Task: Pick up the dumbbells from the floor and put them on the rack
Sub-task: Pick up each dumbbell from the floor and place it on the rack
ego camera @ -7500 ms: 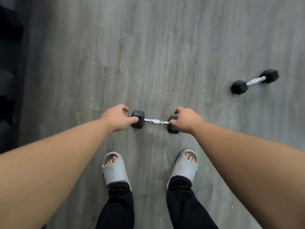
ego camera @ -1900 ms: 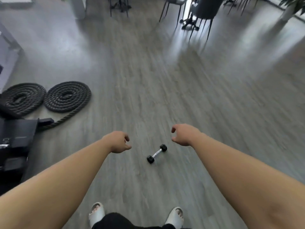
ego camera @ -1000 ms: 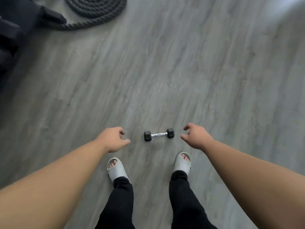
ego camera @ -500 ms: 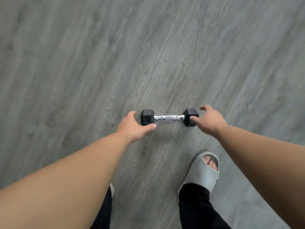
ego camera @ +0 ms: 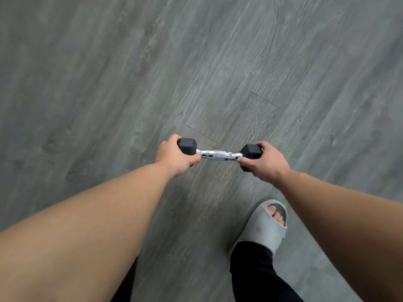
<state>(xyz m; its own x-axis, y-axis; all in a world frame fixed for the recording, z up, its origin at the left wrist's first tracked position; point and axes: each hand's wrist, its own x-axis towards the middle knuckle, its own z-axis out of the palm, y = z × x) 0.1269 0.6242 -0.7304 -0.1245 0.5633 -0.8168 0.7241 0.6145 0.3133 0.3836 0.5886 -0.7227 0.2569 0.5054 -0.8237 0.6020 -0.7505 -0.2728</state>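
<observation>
A small dumbbell (ego camera: pixel 218 155) with black hexagonal heads and a knurled chrome handle lies level across the middle of the view, over the grey wood floor. My left hand (ego camera: pixel 172 156) wraps around its left head, thumb under the handle's end. My right hand (ego camera: pixel 265 161) grips the right head the same way. Whether the dumbbell rests on the floor or is just off it, I cannot tell. No rack is in view.
Grey wood-look floor (ego camera: pixel 130 73) fills the whole view. My right foot in a grey slide sandal (ego camera: pixel 265 225) stands below the right hand, with a black trouser leg (ego camera: pixel 255 273) beneath it. My forearms hide the lower left of the floor.
Both hands, open beside the dumbbell's heads half a second ago, have closed around them. The view has drawn closer to the floor.
</observation>
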